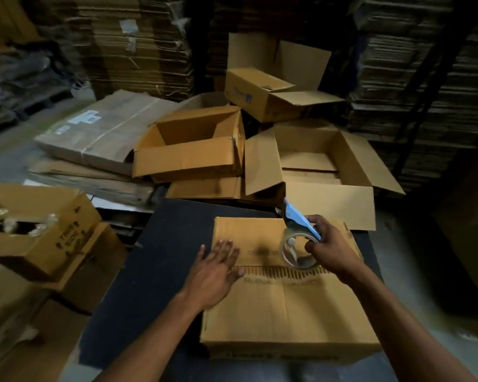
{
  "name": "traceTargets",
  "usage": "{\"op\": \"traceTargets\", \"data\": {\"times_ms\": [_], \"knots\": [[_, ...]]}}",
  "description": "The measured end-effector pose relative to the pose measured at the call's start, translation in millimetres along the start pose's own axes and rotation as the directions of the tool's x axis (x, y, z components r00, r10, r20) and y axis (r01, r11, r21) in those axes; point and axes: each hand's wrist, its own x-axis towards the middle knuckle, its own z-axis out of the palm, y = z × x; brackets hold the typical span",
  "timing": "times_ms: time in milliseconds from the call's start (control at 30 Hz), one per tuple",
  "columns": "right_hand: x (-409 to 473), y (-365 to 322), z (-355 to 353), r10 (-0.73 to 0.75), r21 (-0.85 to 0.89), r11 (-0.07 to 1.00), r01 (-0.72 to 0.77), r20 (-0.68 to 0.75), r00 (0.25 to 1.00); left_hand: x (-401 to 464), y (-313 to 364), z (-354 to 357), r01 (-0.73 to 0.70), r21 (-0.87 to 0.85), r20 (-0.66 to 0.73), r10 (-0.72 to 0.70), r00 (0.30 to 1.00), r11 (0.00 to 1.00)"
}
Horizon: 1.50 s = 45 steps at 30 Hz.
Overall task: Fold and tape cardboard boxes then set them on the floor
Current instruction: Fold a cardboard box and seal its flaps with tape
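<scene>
A brown cardboard box (284, 310) lies on a dark work table (155, 271), its flaps folded shut with the seam running left to right. My left hand (215, 268) presses flat on the left end of that seam, fingers straight. My right hand (329, 244) grips a blue tape dispenser (298, 219) carrying a clear tape roll (295, 250), which sits on the seam near the box's middle. The dispenser's far end points away from me.
Beyond the table several open assembled boxes (193, 144) (315, 161) lie in a pile on the floor. Flat bundled cardboard (100, 130) lies at the left. A box with "THIS SIDE" print (39, 227) stands beside the table. Tall stacks of flat cardboard (414, 78) line the back.
</scene>
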Motion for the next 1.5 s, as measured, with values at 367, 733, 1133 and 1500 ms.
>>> {"op": "traceTargets", "data": {"times_ms": [367, 733, 1133, 1500], "knots": [[23.2, -23.6, 66.6, -0.136, -0.292, 0.942, 0.165, 0.118, 0.984, 4.8, -7.1, 35.4, 0.04, -0.385, -0.225, -0.136, 0.965, 0.922], [19.1, -9.9, 81.1, -0.306, -0.526, 0.767, 0.367, 0.204, 0.93, 0.1, 0.8, 20.9, 0.056, -0.423, -0.274, -0.186, 0.943, 0.904], [24.1, 4.0, 69.7, -0.358, -0.503, 0.754, 0.423, 0.226, 0.906, -19.9, 9.6, -41.2, 0.145, -0.956, 0.259, -0.505, 0.823, -0.254], [24.0, 4.2, 74.9, -0.394, -0.56, 0.67, 0.488, 0.289, 0.873, -11.8, 17.8, -52.5, 0.277, -0.892, 0.418, -0.416, 0.808, -0.357]]}}
